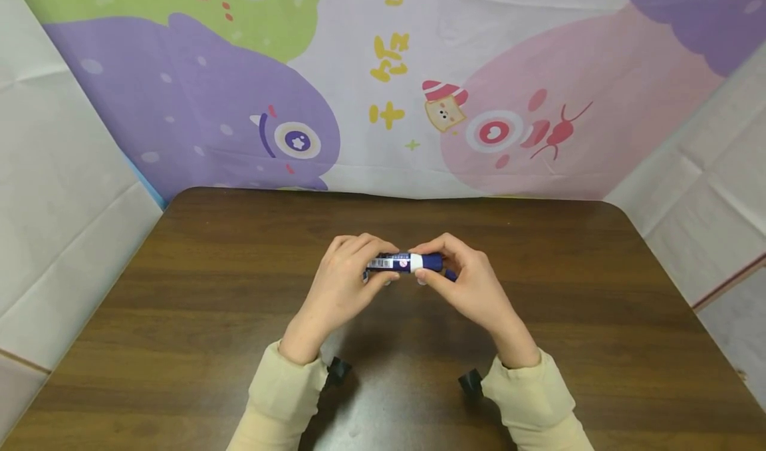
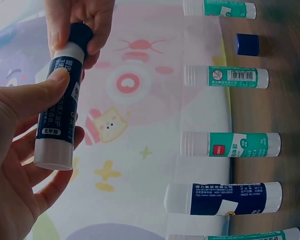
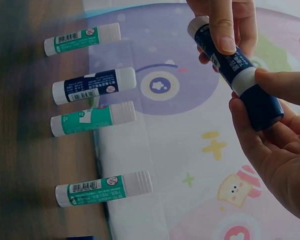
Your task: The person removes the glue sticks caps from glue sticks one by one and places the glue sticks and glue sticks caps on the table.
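Observation:
My left hand (image 1: 342, 279) grips the dark-blue labelled body of a glue stick (image 2: 59, 107), its white base toward the left. With thumb and fingers, my right hand (image 1: 473, 281) pinches the dark blue cap (image 3: 261, 106) at the other end. A white collar shows between label and cap; whether the cap is fully seated I cannot tell. The glue stick is held level above the table. Beyond the hands, green-labelled glue sticks (image 2: 245, 144) and blue-labelled ones (image 3: 92, 86) stand upright with white tops and no coloured caps. The hands mostly hide them in the head view.
A loose dark blue cap (image 2: 247, 44) stands on the brown wooden table (image 1: 383, 384) among the glue sticks. Behind the table hangs a cartoon-printed cloth (image 1: 389, 158). White panels (image 1: 60, 191) flank both sides. Black wrist-camera mounts (image 1: 471, 384) project inward from both sleeves.

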The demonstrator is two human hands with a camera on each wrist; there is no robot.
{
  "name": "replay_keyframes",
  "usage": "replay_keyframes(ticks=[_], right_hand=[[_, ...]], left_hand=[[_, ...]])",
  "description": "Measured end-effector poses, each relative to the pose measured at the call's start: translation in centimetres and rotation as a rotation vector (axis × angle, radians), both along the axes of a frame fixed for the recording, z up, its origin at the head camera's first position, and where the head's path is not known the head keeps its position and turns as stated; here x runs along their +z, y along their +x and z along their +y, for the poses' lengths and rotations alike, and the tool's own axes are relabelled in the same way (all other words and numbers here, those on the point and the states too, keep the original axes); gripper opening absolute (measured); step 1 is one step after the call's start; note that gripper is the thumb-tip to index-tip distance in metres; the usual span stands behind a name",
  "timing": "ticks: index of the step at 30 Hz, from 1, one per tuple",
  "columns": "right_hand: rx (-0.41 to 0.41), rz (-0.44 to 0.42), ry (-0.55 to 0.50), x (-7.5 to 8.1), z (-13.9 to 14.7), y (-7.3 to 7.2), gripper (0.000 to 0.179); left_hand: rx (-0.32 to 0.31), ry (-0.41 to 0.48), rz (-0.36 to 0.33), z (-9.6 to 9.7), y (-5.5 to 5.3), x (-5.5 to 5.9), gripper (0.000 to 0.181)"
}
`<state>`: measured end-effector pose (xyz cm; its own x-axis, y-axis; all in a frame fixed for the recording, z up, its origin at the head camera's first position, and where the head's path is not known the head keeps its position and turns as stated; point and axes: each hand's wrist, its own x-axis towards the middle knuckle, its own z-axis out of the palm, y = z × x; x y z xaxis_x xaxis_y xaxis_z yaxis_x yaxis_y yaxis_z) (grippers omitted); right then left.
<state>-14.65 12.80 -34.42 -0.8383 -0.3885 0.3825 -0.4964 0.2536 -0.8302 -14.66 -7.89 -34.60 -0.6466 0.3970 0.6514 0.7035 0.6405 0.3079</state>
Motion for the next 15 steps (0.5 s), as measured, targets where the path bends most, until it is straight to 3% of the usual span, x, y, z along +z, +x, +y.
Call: replay_keyframes(ticks=[11,15], right_hand=[[-0.036,0.009,0.005,0.2,-0.2,0.2,0.024],[-0.071,0.021,0.033,1.5,-0.5,1.0,0.024]], left_hand=[[0.033,-0.017,-0.01,-0.1,0.0,0.0,0.03],[0.031,-0.013,-0.01,-0.2,0.0,0.0,0.03]])
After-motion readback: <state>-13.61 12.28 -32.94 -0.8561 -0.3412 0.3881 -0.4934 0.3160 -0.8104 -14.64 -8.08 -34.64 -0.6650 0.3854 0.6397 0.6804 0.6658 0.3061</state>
